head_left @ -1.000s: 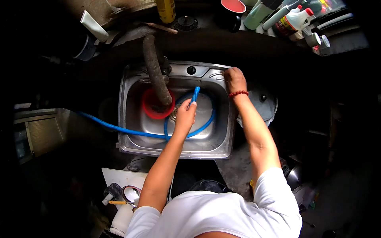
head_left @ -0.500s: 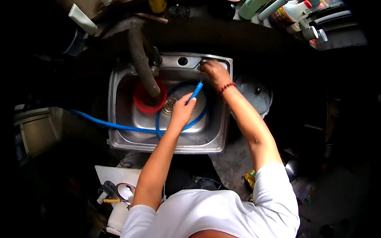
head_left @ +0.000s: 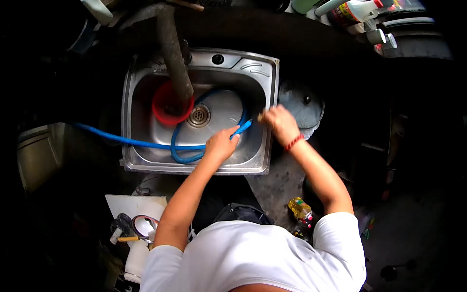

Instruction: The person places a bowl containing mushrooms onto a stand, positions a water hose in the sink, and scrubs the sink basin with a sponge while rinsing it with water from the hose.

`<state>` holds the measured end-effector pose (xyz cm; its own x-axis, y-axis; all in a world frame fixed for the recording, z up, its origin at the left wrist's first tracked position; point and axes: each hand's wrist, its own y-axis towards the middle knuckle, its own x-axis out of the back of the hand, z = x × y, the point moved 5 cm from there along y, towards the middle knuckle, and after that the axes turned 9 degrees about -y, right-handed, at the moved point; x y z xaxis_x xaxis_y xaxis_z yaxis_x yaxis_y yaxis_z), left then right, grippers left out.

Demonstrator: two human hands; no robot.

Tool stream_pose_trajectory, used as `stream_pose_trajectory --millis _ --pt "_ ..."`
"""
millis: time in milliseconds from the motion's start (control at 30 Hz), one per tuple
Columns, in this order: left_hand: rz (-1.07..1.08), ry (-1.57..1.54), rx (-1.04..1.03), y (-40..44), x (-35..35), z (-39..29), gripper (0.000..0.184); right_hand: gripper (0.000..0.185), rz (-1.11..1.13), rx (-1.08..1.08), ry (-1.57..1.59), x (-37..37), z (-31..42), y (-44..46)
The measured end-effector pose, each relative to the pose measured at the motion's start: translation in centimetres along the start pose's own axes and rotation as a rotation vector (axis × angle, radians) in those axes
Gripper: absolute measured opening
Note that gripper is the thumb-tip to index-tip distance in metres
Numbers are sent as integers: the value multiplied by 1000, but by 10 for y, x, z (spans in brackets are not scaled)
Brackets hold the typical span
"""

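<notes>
My left hand (head_left: 222, 145) is wrapped round a blue hose (head_left: 134, 141) near its end, over the front right of a steel sink (head_left: 127, 107). The hose's open end points up and to the right. My right hand (head_left: 279, 122), a red bead bracelet at its wrist, is closed above the sink's right rim, close to the hose end but apart from it. Something small and pale brown shows at its fingertips; I cannot make out what it is. Part of the hose lies looped in the basin round the drain (head_left: 199, 116).
A red plastic basin (head_left: 159, 109) stands in the sink's left side under a thick grey pipe (head_left: 171, 53). Right of the sink is a glass lid (head_left: 296, 109) with a black knob. An oil bottle (head_left: 300, 210) stands near my right elbow; bottles (head_left: 352, 12) line the back right.
My right hand has come from the sink's back right ledge toward me, out to the right rim. My left hand has lowered the hose end and tilted it more to the right. The view has shifted.
</notes>
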<state>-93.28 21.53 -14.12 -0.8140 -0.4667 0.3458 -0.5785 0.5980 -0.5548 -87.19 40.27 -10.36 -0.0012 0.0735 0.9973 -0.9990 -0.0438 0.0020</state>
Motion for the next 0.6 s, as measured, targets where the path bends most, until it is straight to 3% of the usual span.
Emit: stream_pose_trajectory --millis 100,167,300,400,600 --pt "11 -9 -91 -2 -2 12 35 12 -125 -93 26 5 -37 40" --pt "37 -91 -258 -6 -3 12 33 13 -185 -91 88 0 -28 22" --pt "91 -85 -300 -21 -2 2 33 14 -104 -101 210 -3 42 -61" --pt "60 -68 -265 -28 2 3 32 13 -82 -66 291 7 37 -57" --pt "-12 4 -186 -29 12 6 32 15 -375 -78 200 -2 -69 56"
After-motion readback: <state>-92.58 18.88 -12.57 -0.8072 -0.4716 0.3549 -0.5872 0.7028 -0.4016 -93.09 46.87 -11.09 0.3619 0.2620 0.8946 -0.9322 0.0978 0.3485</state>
